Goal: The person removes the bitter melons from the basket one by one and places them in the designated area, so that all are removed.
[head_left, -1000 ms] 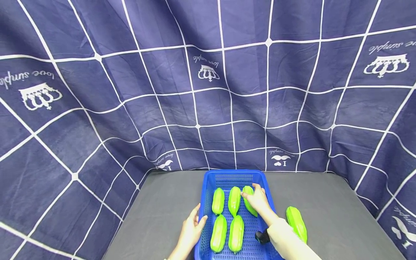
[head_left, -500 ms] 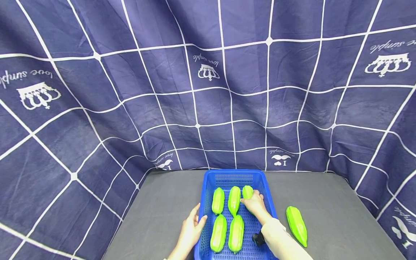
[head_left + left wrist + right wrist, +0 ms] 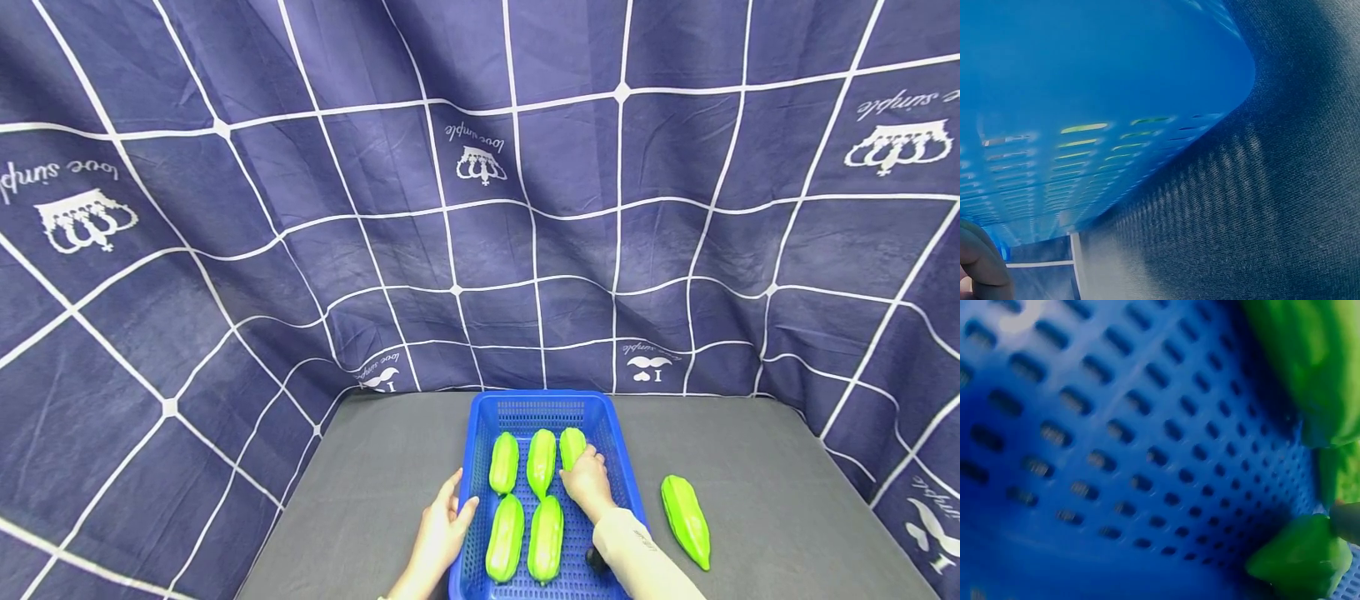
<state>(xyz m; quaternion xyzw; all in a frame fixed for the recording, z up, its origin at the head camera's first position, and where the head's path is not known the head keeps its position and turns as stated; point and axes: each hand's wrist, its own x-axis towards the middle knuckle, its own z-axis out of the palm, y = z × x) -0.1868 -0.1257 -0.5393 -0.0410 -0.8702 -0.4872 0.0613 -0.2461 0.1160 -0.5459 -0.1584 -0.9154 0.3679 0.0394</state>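
A blue perforated plastic basket [image 3: 542, 396] holds several green, ridged, elongated vegetables, like gourds, laid in rows. My right hand [image 3: 588, 483] holds the near end of the back-right ridged vegetable [image 3: 573, 443], whose far end shows beyond the fingers. In the right wrist view, a fingertip [image 3: 1346, 522] touches that vegetable's pointed end [image 3: 1297, 559]. My left hand [image 3: 441, 527] grips the basket's left rim, thumb over the edge and fingers outside. In the left wrist view, one curled finger [image 3: 984, 265] appears beside the basket wall [image 3: 1097, 62].
Another green ridged vegetable [image 3: 686, 521] lies on the grey table [image 3: 780, 492] right of the basket. Inside the basket, the front-left vegetable [image 3: 506, 538] and front-middle vegetable [image 3: 545, 540] lie nearest. A blue checked cloth [image 3: 570, 250] hangs behind the table.
My right hand has slid back toward me along the back-right vegetable, from its far part to its near end. That vegetable now lies straighter. The left hand has stayed put.
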